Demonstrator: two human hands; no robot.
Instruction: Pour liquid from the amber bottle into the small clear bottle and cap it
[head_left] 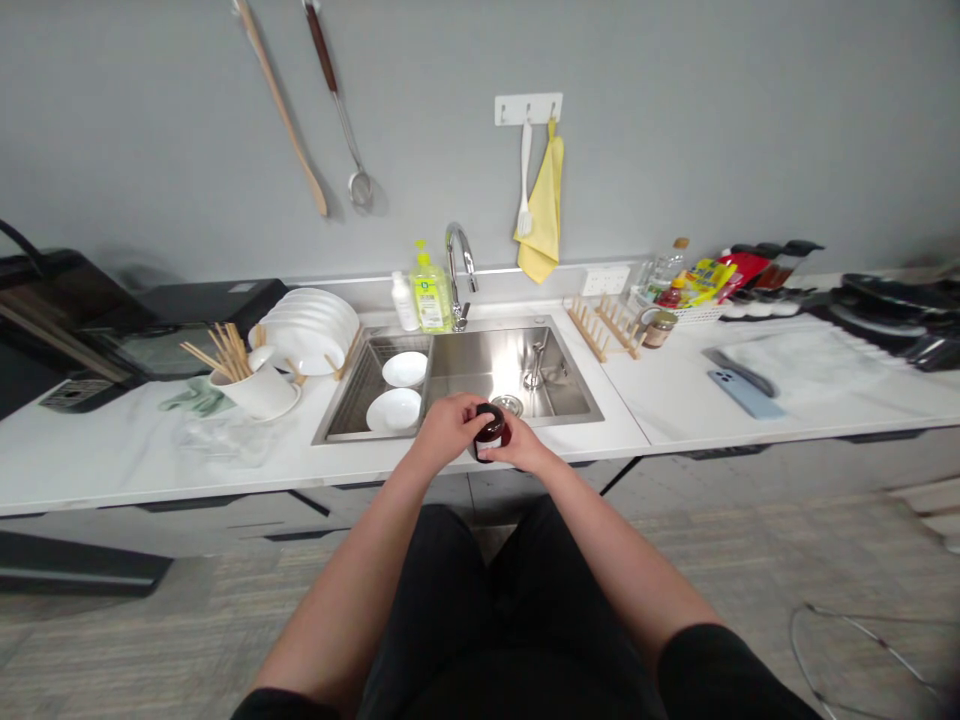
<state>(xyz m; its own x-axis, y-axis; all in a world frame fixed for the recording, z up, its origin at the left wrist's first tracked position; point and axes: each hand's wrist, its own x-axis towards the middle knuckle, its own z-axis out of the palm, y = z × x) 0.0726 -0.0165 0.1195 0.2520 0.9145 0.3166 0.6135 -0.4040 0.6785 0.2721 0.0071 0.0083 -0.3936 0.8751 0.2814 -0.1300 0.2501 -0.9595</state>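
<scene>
The person's left hand point(448, 430) and right hand point(523, 447) are together, clamped on opposite sides of a small dark glass jar point(489, 433), held just above the front rim of a stainless steel sink point(499, 368).

Bright, even indoor light casts only soft shadows on the wall point(675, 130). Glare shines off the steel sink point(495, 365), the wide lens bends the desk point(112, 465) at the edges, and the floor point(847, 590) looks slightly blurred.
</scene>
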